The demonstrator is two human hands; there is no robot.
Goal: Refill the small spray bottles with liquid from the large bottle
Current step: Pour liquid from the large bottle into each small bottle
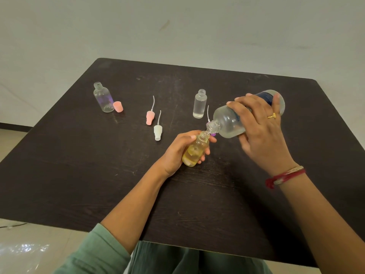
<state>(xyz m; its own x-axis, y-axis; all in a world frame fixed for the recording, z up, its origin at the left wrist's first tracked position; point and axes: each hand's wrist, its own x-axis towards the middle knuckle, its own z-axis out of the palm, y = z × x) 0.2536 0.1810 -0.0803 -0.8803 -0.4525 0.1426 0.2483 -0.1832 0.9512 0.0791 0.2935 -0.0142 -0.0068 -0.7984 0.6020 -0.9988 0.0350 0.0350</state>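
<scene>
My right hand [262,131] grips the large clear bottle [229,121], tipped on its side with its open neck down-left. Its mouth touches the open mouth of a small yellowish bottle [194,150], which my left hand [177,149] holds tilted just above the table. Liquid fills much of the small bottle. A clear small bottle [199,103] stands open behind the pour, with a little liquid at its bottom. Another open small bottle [102,97] stands at the far left.
On the dark table [98,175] lie a pink spray head with tube [150,115], a white spray head [158,130] and a pink cap [118,106]. A purple spray head [212,133] peeks from behind the large bottle's neck. The table's front edge is close to my lap.
</scene>
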